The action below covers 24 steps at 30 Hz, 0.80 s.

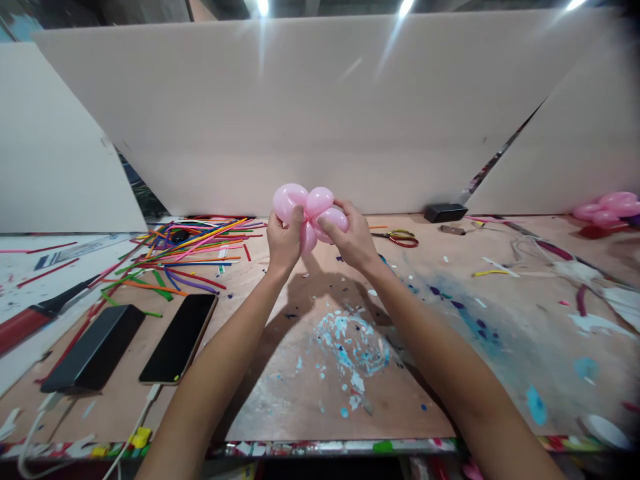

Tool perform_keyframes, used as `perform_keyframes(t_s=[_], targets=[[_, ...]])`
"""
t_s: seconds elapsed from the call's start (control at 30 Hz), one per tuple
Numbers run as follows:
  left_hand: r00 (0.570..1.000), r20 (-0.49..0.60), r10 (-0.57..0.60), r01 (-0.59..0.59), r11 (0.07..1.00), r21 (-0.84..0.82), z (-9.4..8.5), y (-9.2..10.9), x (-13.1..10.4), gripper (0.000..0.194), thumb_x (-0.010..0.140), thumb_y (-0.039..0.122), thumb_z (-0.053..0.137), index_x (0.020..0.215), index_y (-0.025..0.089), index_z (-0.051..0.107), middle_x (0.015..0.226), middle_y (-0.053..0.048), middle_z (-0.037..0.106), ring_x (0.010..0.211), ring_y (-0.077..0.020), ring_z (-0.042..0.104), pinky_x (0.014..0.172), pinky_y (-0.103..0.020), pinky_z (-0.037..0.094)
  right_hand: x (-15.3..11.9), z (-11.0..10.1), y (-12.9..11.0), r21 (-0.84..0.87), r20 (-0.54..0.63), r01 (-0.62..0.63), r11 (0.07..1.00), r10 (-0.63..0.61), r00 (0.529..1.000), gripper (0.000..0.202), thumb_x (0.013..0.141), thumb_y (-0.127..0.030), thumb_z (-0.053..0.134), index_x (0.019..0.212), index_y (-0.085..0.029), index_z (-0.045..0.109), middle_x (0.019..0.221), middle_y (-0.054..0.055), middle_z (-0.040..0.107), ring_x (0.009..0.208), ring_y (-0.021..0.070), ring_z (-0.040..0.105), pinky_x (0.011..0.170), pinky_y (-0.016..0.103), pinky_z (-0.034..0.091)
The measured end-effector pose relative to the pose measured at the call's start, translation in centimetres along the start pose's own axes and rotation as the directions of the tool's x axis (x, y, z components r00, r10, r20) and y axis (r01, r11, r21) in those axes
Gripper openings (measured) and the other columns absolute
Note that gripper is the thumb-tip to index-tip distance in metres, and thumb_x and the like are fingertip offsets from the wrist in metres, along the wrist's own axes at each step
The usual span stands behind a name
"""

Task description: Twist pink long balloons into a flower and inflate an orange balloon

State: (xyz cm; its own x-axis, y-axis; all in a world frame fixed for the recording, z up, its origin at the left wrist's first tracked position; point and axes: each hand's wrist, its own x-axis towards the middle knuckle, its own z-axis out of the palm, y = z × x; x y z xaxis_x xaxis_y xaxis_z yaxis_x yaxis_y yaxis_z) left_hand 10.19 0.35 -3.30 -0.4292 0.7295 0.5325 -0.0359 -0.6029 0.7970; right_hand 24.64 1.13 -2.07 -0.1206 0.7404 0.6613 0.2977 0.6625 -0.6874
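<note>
A pink twisted balloon [320,199] with several round lobes is held up over the far middle of the table, in front of the white panel. My left hand [285,243] grips its left side, the thumb pressed near the central twist. On the other side, my right hand [354,235] is closed around a right-hand lobe, with thumb in front and fingers behind. Both hands hide parts of the balloon. Beyond my right hand lie scissors [400,237] with red and yellow handles.
Loose uninflated balloons [200,247] in many colours lie at the left. Nearer are a phone [180,340] on a cable and a black power bank [95,350]. At right are a black box [445,213] and another pink balloon shape [607,207]. White panels [320,113] wall the back.
</note>
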Motion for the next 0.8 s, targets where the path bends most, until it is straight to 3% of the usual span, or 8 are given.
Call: perform_keyframes(t_s=[0.13,0.27,0.4,0.57,0.8], targets=[[0.999,0.02,0.046,-0.047,0.998,0.039,0.0,0.4,-0.1,0.047,0.077,0.059,0.07,0.092,0.015,0.061,0.088,-0.006,0.067,0.08,-0.0158,0.063,0.071,-0.026,0.049,0.3,0.1,0.6,0.174,0.06,-0.124,0.977,0.115,0.992,0.057,0.08,-0.063,0.064,0.116,-0.019,0.064,0.099,0.008,0.07,0.078,0.02,0.065,0.062,0.031,0.054],[0.998,0.032,0.062,-0.064,0.996,0.066,0.0,0.5,0.0,0.047,0.076,0.059,0.071,0.092,0.015,0.061,0.088,-0.007,0.067,0.08,-0.0163,0.063,0.071,-0.027,0.049,0.3,0.4,0.5,0.33,0.152,-0.211,0.92,0.169,0.974,0.051,0.081,-0.062,0.063,0.104,-0.018,0.066,0.075,0.003,0.065,0.053,0.0127,0.056,0.041,0.023,0.042],[0.997,0.054,0.061,-0.066,0.993,0.094,-0.2,0.7,0.1,0.049,0.075,0.062,0.069,0.089,0.016,0.061,0.085,-0.006,0.066,0.078,-0.0165,0.062,0.069,-0.027,0.048,0.3,0.5,0.3,0.447,0.222,-0.257,0.857,0.171,0.96,0.045,0.081,-0.062,0.063,0.085,-0.017,0.063,0.063,0.0,0.059,0.05,0.0125,0.057,0.038,0.022,0.039],[0.994,0.091,0.061,-0.071,0.991,0.112,-0.5,1.1,0.2,0.048,0.076,0.061,0.07,0.091,0.017,0.061,0.088,-0.006,0.066,0.081,-0.0169,0.062,0.071,-0.027,0.048,0.2,0.4,0.4,0.51,0.317,-0.36,0.782,0.218,0.923,0.043,0.081,-0.06,0.063,0.082,-0.018,0.061,0.061,0.001,0.06,0.049,0.0136,0.058,0.037,0.023,0.038],[0.99,0.141,-0.001,-0.008,0.998,0.063,-0.5,0.7,0.4,0.051,0.076,0.064,0.067,0.091,0.016,0.062,0.088,-0.007,0.067,0.08,-0.0175,0.063,0.069,-0.027,0.05,0.0,0.5,0.3,0.369,0.206,-0.214,0.904,0.145,0.968,0.047,0.082,-0.065,0.06,0.089,-0.019,0.063,0.07,0.002,0.06,0.057,0.0142,0.057,0.047,0.026,0.047]])
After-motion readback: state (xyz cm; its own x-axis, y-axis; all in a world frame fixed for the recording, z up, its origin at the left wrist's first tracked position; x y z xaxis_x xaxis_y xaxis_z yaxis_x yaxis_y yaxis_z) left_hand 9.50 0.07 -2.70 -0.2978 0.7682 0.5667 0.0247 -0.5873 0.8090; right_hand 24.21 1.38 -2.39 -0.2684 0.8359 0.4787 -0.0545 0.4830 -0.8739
